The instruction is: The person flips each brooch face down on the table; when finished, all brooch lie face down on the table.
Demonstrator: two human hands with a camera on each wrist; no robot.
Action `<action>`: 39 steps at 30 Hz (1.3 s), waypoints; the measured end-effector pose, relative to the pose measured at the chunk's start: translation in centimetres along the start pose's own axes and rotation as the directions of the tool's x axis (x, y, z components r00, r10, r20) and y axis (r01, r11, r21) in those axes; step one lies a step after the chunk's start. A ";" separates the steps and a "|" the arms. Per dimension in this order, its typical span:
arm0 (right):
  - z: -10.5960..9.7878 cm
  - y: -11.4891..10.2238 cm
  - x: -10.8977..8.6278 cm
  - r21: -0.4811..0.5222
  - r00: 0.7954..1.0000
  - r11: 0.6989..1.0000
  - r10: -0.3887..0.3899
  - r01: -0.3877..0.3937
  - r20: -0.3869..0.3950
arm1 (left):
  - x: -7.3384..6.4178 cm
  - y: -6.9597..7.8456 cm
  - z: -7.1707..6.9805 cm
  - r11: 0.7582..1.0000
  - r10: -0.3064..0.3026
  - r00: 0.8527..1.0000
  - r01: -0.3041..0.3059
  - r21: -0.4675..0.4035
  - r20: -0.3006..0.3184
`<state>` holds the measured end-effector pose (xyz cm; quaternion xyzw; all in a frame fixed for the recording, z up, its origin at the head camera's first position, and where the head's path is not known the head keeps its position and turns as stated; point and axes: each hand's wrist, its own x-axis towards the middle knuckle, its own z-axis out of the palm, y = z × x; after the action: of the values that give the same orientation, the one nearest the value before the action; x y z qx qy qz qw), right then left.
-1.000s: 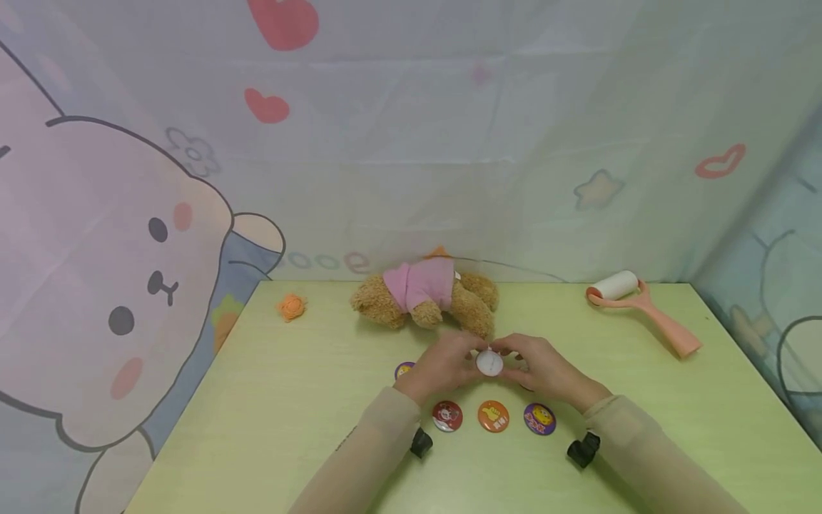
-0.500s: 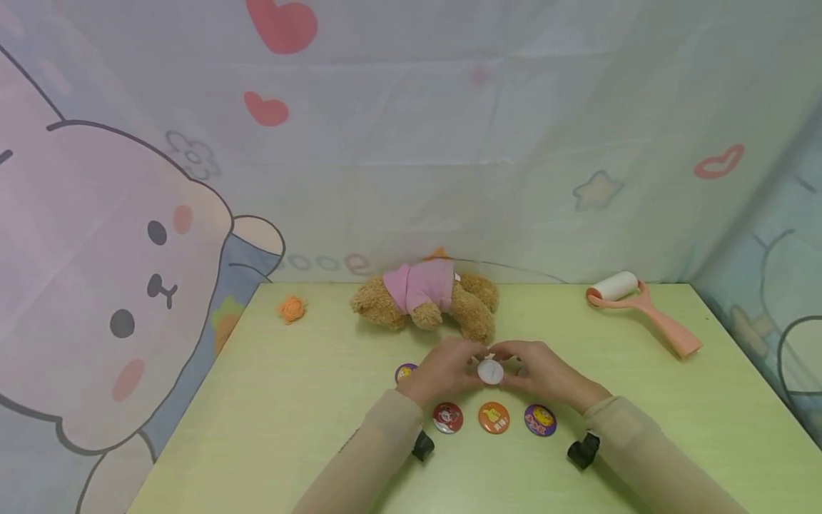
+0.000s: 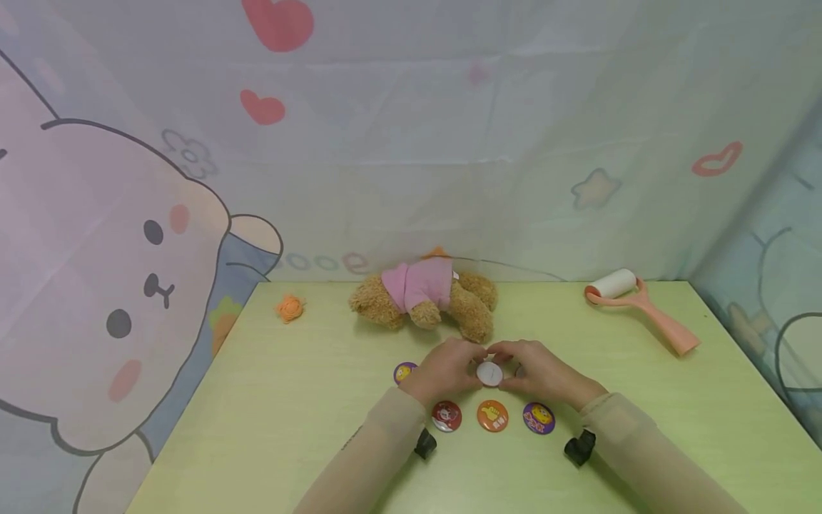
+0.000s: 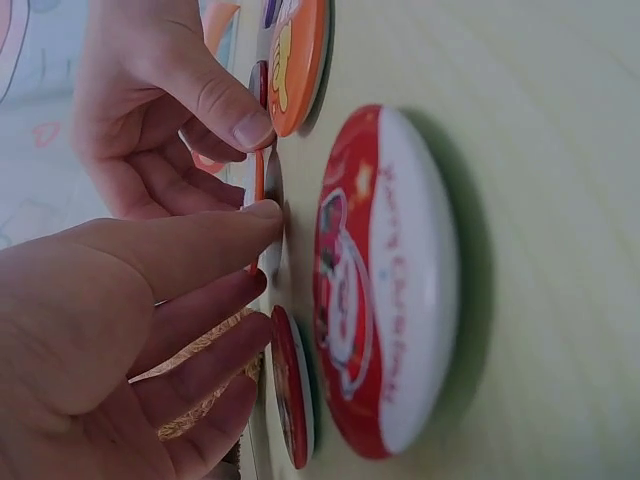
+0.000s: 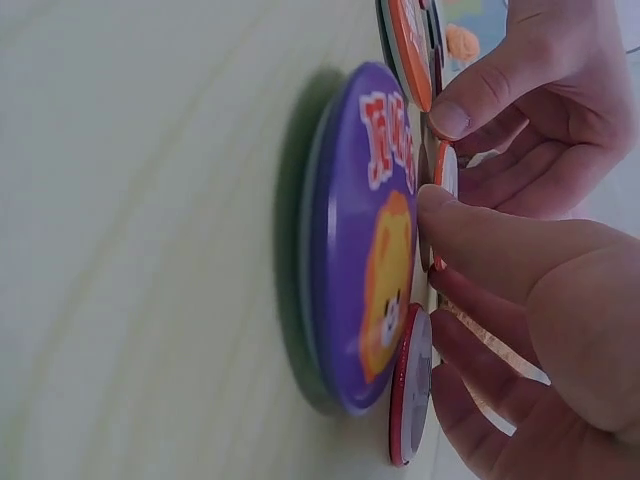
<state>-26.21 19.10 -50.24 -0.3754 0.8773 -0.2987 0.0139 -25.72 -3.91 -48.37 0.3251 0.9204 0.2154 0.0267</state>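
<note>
In the head view, a round pin badge (image 3: 490,373) with a whitish face sits between both hands at mid-table. My left hand (image 3: 447,371) pinches its left side and my right hand (image 3: 538,373) its right. Seen edge-on in the right wrist view, the badge (image 5: 446,172) shows an orange rim close to the tabletop. Nearer the person lie a red badge (image 3: 447,416), an orange badge (image 3: 492,416) and a purple badge (image 3: 539,418) in a row. Another purple badge (image 3: 403,371) is partly hidden by the left hand. A red-edged badge (image 5: 410,388) lies by the right fingers.
Behind the hands, a brown teddy bear (image 3: 424,296) in a pink top lies on its side. A lint roller (image 3: 642,303) with a salmon handle is at the back right. A small orange ball-like item (image 3: 290,308) sits at the back left. A printed curtain hangs behind the table.
Both hands have brought the whitish badge slightly toward the person, and its face looks a little flatter now. The other badges, bear and roller stay where they were.
</note>
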 end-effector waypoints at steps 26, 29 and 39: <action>-0.2 -0.3 0.0 -0.007 0.999 0.999 0.036 -0.036 0.035 | 0.0 0.2 -0.1 0.999 -0.030 0.999 0.030 0.026 0.025; -0.2 -0.4 0.1 -0.004 0.999 0.999 0.038 -0.038 0.035 | 0.0 0.1 -0.1 0.999 -0.026 0.999 0.025 0.031 0.025; -0.2 -0.3 0.1 -0.011 0.998 0.999 0.040 -0.040 0.037 | -0.1 -0.1 -0.1 0.999 -0.033 0.999 0.033 0.001 0.031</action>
<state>-26.16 18.96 -49.92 -0.3632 0.8858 -0.2867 0.0344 -25.74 -4.13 -48.30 0.3132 0.9252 0.2095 0.0444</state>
